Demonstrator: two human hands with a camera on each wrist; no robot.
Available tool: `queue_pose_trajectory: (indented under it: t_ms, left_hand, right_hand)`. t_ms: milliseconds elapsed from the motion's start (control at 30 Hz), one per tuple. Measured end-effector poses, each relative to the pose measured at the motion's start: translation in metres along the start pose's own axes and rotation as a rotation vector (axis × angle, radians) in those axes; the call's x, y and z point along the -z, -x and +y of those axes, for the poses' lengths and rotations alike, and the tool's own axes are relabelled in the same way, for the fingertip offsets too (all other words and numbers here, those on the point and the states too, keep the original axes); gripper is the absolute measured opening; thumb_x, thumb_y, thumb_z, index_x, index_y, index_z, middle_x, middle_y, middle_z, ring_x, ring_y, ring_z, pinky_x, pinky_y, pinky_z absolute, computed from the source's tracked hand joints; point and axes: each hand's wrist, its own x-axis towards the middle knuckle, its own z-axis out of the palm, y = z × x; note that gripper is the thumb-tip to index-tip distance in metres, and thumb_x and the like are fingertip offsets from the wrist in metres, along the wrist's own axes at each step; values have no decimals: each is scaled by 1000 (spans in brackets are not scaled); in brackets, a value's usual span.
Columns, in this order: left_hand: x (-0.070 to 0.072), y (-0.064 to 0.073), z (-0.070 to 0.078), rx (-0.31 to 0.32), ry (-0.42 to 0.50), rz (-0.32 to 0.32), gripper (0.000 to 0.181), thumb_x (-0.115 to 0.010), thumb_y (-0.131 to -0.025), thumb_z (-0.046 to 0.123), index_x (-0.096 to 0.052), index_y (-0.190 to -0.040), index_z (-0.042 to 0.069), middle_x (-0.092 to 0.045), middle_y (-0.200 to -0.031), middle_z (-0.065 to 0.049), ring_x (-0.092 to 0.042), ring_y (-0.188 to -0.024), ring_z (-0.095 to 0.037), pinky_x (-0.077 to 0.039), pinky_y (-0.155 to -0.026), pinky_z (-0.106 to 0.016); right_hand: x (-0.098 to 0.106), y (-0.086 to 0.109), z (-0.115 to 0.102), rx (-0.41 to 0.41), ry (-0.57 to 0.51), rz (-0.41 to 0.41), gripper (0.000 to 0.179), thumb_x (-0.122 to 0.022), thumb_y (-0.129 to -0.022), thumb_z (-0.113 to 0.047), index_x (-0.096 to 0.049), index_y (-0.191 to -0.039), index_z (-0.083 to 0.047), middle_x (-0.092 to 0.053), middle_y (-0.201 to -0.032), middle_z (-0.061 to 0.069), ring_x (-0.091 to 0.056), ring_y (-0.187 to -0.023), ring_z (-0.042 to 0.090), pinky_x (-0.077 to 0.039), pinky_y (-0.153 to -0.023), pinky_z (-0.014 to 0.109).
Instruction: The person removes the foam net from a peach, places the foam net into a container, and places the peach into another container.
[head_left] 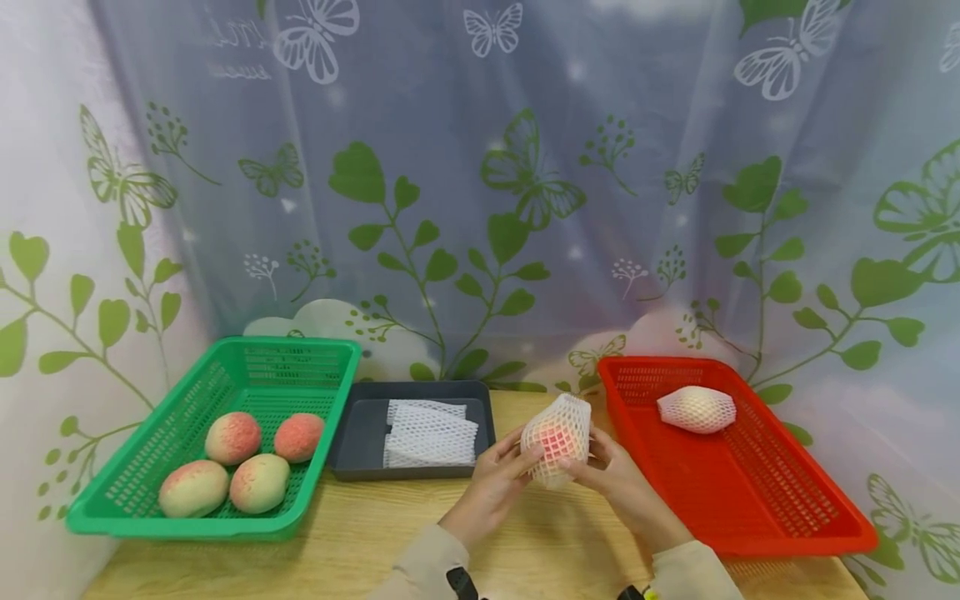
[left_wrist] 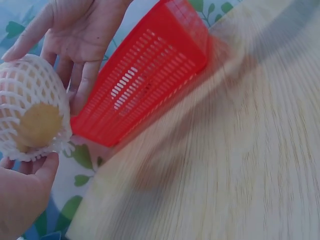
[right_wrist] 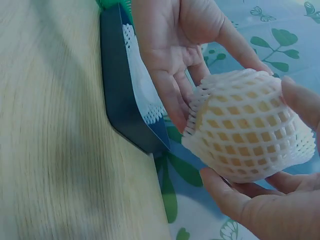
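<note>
At the left of the counter (head_left: pixel 390 542) a green basket (head_left: pixel 187 527) holds four loose peaches (head_left: pixel 234 437), pink to cream; just beside it a dark tray (head_left: pixel 366 433) carries white foam nets (head_left: pixel 431 446), limp and probably almost weightless, easiest to pinch at an edge; next, above the counter, the left hand (head_left: pixel 497 475) grips one side of a netted peach (head_left: pixel 557 437), and the right hand (head_left: pixel 617 482) grips its other side, thumbs towards the head camera; the left wrist view shows bare fruit at one end of the net, while the other end tapers; the peach looks light and rounded, likely to bruise if real, though I cannot tell whether it is; the mesh should give grip yet stretch and slide over the skin, so a hold round the fullest part, fruit and net together, seems safest; at the right a red basket (head_left: pixel 712 496) holds another netted fruit (head_left: pixel 697 410), paler, on its side; no brand or label can be made out on these things; only the curtain (head_left: pixel 450 83) bears faint lettering (head_left: pixel 238 72) at upper left, apparently reversed and not surely readable.
</note>
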Motion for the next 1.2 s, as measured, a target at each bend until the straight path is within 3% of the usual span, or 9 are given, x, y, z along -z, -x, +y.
queue_pose_trajectory:
  t_ms: [167,367,600,867,1033,1200]
  left_hand:
    - [15,10,6,37,-90,-3,64,-70,-89,18,-39,-142,0,-56,-126,-14,-59,-102,-14,-50,-87,-26]
    - [35,25,17,58,-219,-36,70,-68,-90,22,-33,-143,-7,-57,-124,-19,-61,-105,-18,-50,-95,-35]
    - [58,41,26,97,-339,-3,69,-67,-91,26,-37,-138,-14,-60,-120,-17,-63,-101,-19,-53,-91,-36]
    - [87,50,30,149,-370,-3,62,-65,-92,27,-43,-129,-18,-64,-106,-14,-66,-89,-18,-56,-82,-36]
    - [101,52,26,138,-413,76,55,-65,-92,27,-51,-124,-15,-64,-104,-9,-63,-88,-13,-56,-79,-30]
    - [108,53,21,107,-435,189,54,-66,-91,30,-54,-120,-14,-63,-100,-6,-61,-87,-10,-55,-78,-27]
  right_hand:
    - [-8,-2,4,-14,-28,-57,62,-60,-95,-13,-29,-146,4,-41,-135,24,-58,-109,23,-51,-92,35]
    - [-24,-4,13,-84,-52,-86,66,-62,-94,-20,-30,-145,5,-35,-139,25,-57,-110,26,-50,-94,40]
    - [-47,-5,28,-143,-74,-98,69,-63,-94,-27,-30,-142,10,-33,-136,27,-58,-104,22,-51,-93,42]
    - [-62,-3,43,-187,-110,-209,68,-59,-96,-26,-26,-142,12,-50,-122,20,-60,-101,22,-50,-93,47]
    - [-72,-3,56,-219,-95,-220,58,-61,-95,-28,-43,-130,14,-64,-108,11,-64,-94,21,-55,-87,42]
    - [-82,-4,64,-250,-80,-174,48,-64,-93,-29,-54,-118,11,-65,-93,5,-63,-85,15,-56,-82,36]
